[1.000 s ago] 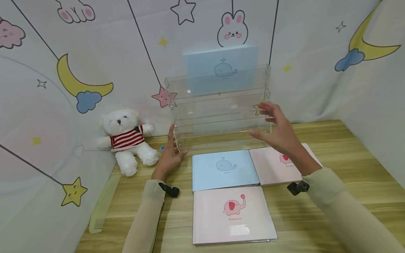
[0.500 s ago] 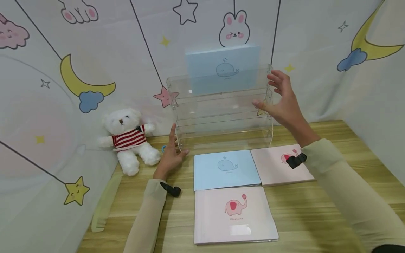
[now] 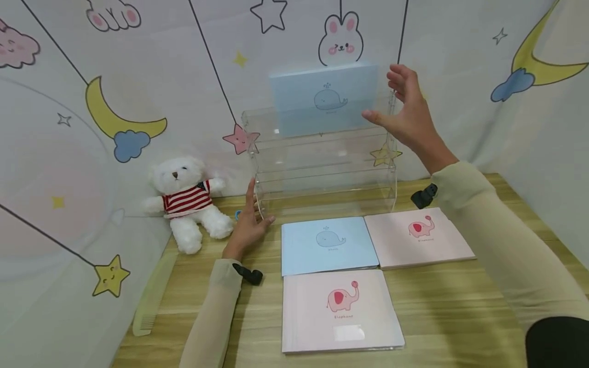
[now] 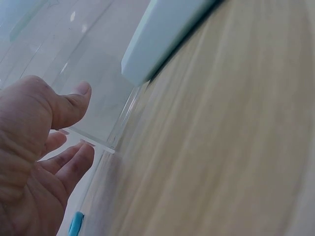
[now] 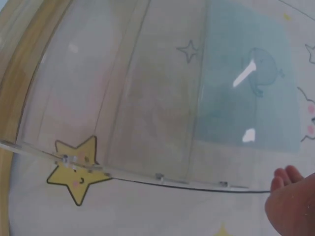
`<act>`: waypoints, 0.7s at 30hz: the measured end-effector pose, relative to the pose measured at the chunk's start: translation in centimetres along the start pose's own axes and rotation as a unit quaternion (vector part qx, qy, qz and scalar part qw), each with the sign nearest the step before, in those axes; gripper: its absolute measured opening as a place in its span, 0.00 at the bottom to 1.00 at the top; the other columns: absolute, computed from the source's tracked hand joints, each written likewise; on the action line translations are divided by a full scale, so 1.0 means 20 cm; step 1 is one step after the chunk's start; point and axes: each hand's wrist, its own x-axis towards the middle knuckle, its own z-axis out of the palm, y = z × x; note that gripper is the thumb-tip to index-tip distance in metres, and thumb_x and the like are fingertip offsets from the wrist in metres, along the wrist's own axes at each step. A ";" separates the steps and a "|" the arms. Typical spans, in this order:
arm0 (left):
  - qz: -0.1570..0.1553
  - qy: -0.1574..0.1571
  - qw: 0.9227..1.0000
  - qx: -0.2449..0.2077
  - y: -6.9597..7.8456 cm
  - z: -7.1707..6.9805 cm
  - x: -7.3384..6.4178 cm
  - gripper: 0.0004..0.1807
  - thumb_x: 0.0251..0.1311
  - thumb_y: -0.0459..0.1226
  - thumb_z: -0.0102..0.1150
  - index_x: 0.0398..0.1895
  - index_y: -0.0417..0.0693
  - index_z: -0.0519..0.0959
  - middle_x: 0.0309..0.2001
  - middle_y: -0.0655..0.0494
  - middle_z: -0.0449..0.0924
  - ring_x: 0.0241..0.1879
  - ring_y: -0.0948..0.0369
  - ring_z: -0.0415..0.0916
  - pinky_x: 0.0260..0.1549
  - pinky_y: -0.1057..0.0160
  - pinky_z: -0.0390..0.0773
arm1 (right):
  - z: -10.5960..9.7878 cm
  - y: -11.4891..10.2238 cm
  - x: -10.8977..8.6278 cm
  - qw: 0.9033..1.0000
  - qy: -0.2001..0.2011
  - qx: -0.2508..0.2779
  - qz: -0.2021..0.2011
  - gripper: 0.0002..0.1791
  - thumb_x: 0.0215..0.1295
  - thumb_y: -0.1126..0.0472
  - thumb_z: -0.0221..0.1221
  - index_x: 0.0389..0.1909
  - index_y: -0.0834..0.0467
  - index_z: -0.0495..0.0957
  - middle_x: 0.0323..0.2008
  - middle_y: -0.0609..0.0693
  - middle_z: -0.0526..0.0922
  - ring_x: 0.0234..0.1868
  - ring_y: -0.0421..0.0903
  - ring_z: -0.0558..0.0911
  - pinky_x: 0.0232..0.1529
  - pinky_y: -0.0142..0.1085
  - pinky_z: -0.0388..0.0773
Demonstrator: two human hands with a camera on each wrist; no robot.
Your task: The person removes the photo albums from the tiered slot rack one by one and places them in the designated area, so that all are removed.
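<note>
A clear acrylic tiered rack (image 3: 322,174) stands against the back cloth, with a blue whale-cover album (image 3: 294,99) upright in its top tier. My left hand (image 3: 248,230) is at the rack's lower left corner, index finger stretched up along its side. In the left wrist view the left hand's fingertips (image 4: 81,160) meet the clear side panel, thumb apart from them. Near the rack's upper right corner my right hand (image 3: 411,117) is raised, fingers spread from the thumb, holding nothing. Whether it touches the rack I cannot tell.
Another blue whale album (image 3: 329,255) and two pink elephant albums, one in front (image 3: 313,327) and one at the right (image 3: 391,245), lie on the wooden table (image 3: 442,327). A white teddy bear (image 3: 186,204) and a pale green comb (image 3: 154,296) are on the left.
My right hand has risen from the rack's lower right side to its upper right corner. My left hand has stayed at the lower left corner.
</note>
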 end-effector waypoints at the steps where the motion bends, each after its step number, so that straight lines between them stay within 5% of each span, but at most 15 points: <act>1: 0.002 0.000 1.000 0.002 0.00 0.00 0.00 0.68 0.71 0.31 0.68 0.85 0.88 0.25 0.84 0.27 0.49 0.77 0.31 0.67 0.66 0.34 0.80 | 0.00 -0.01 0.02 1.000 -0.001 -0.002 0.001 0.56 0.65 0.52 0.75 0.86 0.46 0.50 0.86 0.51 0.59 0.86 0.46 0.61 0.87 0.36 0.54; 21: 0.010 0.001 1.000 0.010 0.02 -0.02 0.00 0.67 0.71 0.31 0.68 0.86 0.83 0.26 0.82 0.27 0.55 0.73 0.32 0.72 0.66 0.34 0.80 | 0.06 -0.04 0.26 0.998 -0.048 -0.005 0.043 0.53 0.69 0.50 0.71 0.86 0.40 0.49 0.85 0.53 0.62 0.85 0.53 0.64 0.88 0.47 0.57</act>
